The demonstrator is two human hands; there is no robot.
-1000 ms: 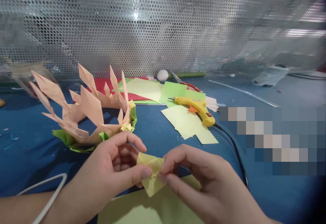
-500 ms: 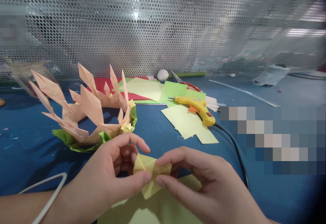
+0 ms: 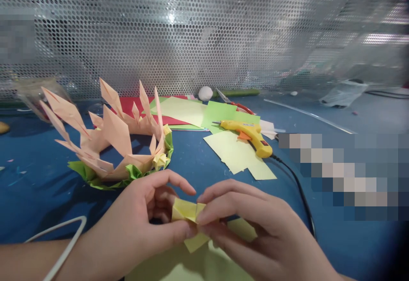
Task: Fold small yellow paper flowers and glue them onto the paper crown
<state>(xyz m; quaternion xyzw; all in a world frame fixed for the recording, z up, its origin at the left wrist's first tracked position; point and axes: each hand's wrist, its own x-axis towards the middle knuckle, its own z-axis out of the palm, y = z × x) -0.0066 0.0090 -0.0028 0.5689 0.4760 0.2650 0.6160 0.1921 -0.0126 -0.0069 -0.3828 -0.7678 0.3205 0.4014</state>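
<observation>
Blue surface point(image 3: 188, 157); left hand point(image 3: 140, 221), right hand point(image 3: 258, 221) pinch folded yellow paper point(image 3: 182, 211). Uneven tug could tear crease. Peach crown point(image 3: 117, 132) just beyond left hand; knock might bend tips.

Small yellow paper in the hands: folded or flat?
Folded: the small yellow paper shows creased, angled flaps between the left hand and right hand. Part of it is hidden.
</observation>
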